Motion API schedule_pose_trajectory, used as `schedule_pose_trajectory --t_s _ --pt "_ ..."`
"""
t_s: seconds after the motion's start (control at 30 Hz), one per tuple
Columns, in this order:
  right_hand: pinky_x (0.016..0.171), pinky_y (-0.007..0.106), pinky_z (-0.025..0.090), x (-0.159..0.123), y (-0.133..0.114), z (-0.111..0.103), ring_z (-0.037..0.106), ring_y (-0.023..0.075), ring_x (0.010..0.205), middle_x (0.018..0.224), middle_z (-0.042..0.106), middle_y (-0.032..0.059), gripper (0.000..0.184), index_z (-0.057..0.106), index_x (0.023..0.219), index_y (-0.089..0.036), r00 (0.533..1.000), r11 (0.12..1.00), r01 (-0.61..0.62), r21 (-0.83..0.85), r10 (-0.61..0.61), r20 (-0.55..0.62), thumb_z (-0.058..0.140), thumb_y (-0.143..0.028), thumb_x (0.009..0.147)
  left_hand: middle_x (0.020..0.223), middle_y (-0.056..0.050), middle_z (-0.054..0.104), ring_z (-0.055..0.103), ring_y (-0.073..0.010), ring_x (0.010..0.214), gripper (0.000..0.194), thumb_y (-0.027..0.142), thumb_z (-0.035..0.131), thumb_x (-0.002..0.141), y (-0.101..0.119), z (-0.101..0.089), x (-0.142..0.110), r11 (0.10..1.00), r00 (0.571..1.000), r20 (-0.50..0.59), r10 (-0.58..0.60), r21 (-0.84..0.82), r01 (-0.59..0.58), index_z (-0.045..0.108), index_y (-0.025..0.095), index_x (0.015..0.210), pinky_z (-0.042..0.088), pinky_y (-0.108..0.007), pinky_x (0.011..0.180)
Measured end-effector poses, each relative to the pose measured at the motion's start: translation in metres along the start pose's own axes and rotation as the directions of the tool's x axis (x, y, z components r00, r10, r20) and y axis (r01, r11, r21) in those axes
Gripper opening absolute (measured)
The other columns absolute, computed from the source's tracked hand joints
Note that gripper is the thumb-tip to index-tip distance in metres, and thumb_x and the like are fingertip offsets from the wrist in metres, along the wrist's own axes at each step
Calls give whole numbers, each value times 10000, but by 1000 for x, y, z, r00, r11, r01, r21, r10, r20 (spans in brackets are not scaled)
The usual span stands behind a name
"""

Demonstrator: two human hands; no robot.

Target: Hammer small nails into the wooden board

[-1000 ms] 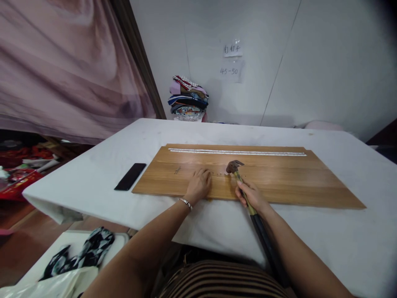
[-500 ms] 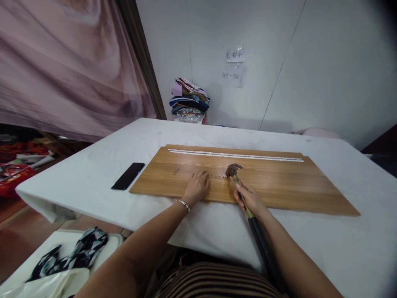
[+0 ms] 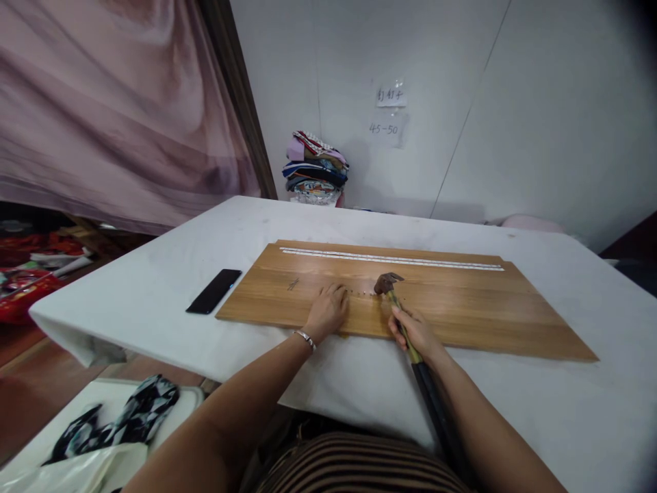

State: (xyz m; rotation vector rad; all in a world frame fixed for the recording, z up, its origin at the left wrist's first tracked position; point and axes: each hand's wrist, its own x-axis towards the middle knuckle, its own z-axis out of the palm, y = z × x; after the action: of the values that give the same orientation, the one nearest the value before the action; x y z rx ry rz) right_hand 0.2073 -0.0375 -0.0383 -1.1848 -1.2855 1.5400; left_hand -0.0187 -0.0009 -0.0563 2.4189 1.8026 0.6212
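A wooden board (image 3: 472, 308) lies flat across the table, with a row of small nails (image 3: 362, 294) along its middle. My right hand (image 3: 415, 333) grips a claw hammer (image 3: 389, 282) high on its handle. The hammer's rusty head is over the right end of the nail row; whether it touches a nail I cannot tell. On the board, left of that row, my left hand (image 3: 329, 307) rests palm down with its fingers laid out. A few loose nails (image 3: 293, 283) lie further left. Two white strips (image 3: 390, 259) run along the board's far side.
The board is on a white-covered table (image 3: 169, 274). Left of it lies a black phone (image 3: 213, 291). Folded cloths (image 3: 315, 168) are stacked by the wall, and a white stool (image 3: 179, 404) with a patterned cloth stands at lower left.
The view has shifted very slightly. Both hands and the hammer keep nearly the same places on the board.
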Motion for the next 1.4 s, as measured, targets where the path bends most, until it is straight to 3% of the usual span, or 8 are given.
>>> schedule_pose_trajectory --t_s 0.17,0.33,0.47,0.67,0.97,1.07,1.23,1.4 --pt "282 192 294 0 2 0 340 58 290 477 509 -77 465 493 724 -224 1000 1000 5 11 -5 6 599 -676 748 1215 -116 643 542 -236 1189 221 212 465 929 -1 2 -1 1000 1000 -17 -6 -4 6 642 174 1055 394 -408 1054" --pt "291 190 291 0 0 0 323 70 292 389 421 -85 461 485 682 -230 1000 1000 -14 -14 14 10 565 -675 772 1225 -111 641 545 -232 1186 230 219 459 934 -1 1 -1 1000 1000 -14 -6 -12 6 643 181 1067 395 -407 1055" --pt "288 194 297 0 0 0 323 63 291 423 461 -77 469 484 678 -225 1000 1000 -15 -20 15 -3 576 -677 761 1217 -114 644 546 -233 1182 237 215 441 942 0 0 -1 1000 1000 -6 -1 -1 1 645 176 1057 390 -409 1061" --pt "287 193 307 0 2 0 340 56 296 473 489 -75 470 489 700 -219 1000 1000 7 20 -7 -4 593 -673 758 1317 -138 589 517 -260 1230 280 241 491 925 0 0 -2 997 997 -6 -77 7 77 606 159 1166 365 -438 1080" --pt "279 188 305 -1 -1 2 353 59 297 516 527 -82 464 509 803 -220 1000 1000 4 16 -4 2 607 -669 741 1238 -101 630 528 -234 1189 203 234 468 939 2 -3 -2 999 999 5 -53 3 53 626 191 1060 370 -406 1047" --pt "290 190 298 -4 -5 3 337 59 290 468 494 -83 481 503 747 -219 1000 1000 18 -5 -18 5 587 -692 739 1237 -102 632 531 -228 1185 217 250 467 945 1 -2 -2 999 999 -6 -51 -2 51 639 188 1061 368 -401 1054" --pt "315 203 289 -6 -5 0 332 69 290 377 420 -73 536 491 624 -218 1000 997 -11 -78 13 22 562 -741 720 1191 -89 666 558 -211 1166 212 245 492 942 0 -2 -3 994 997 -10 -73 -84 72 671 180 1036 379 -388 1066" --pt "344 221 304 -5 -1 -4 354 86 299 347 414 -50 580 512 565 -213 999 987 -39 -153 43 20 513 -767 735 1166 -77 699 606 -194 1121 229 243 499 945 -4 0 -6 965 982 -113 -149 -235 120 685 180 1063 410 -385 1068"
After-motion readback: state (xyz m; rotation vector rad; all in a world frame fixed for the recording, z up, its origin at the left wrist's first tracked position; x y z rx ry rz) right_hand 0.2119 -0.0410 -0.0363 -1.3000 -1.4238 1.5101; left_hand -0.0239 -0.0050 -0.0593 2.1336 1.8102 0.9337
